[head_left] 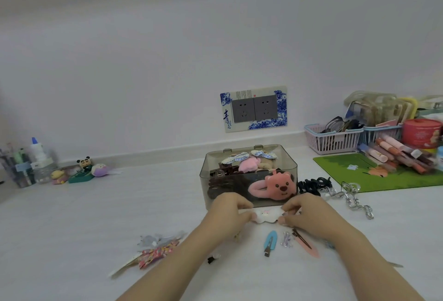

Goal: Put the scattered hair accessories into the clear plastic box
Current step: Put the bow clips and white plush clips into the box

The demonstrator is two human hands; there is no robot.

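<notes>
The clear plastic box [249, 157] stands open at the table's middle, holding brown claw clips, a pink plush bear clip and fabric bows. Just in front of it, my left hand [230, 212] and my right hand [309, 212] pinch the two ends of a white fluffy cloud clip [266, 215] low over the table. Below my hands lie a blue clip [270, 243], a small clear bow clip [287, 239] and a pink clip [305, 244]. Patterned bows [157, 251] lie at the lower left. Black hair ties [312, 184] and silver clips [348, 199] rest right of the box.
A green mat [383, 176] with a pile of tubes and a red tin lies at the right, with small baskets [333, 139] behind it. Bottles and small figurines [84, 169] stand at the far left by the wall. A wall socket [254, 109] is behind the box.
</notes>
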